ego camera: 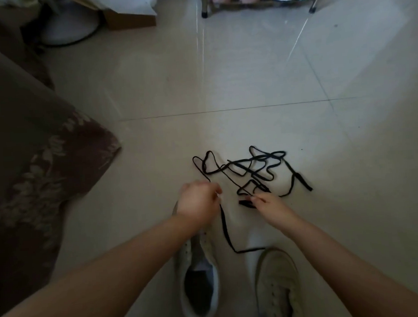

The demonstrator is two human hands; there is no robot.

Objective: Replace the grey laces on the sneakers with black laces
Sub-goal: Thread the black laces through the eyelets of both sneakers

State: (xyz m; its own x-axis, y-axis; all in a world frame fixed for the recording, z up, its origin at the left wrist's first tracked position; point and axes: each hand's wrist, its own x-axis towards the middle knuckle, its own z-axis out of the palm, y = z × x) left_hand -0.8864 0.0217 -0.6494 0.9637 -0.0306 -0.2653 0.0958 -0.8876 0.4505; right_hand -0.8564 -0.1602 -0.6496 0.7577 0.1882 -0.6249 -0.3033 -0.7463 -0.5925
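No brand or writing can be read. Two pale sneakers are seen on the tiled floor [248, 88]: the left sneaker [199, 280] at 6 o'clock, laceless with its dark inside exposed, and the right sneaker [277, 288] just beside it at 5 o'clock. A black lace [225, 232] is pinched by the left hand [199, 202] above the left sneaker's toe. The tangled black laces [252, 170] are touched by the right hand [269, 204], whose fingers appear pinched on a strand.

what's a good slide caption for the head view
Both hands pinch black laces on the floor above two unlaced sneakers.
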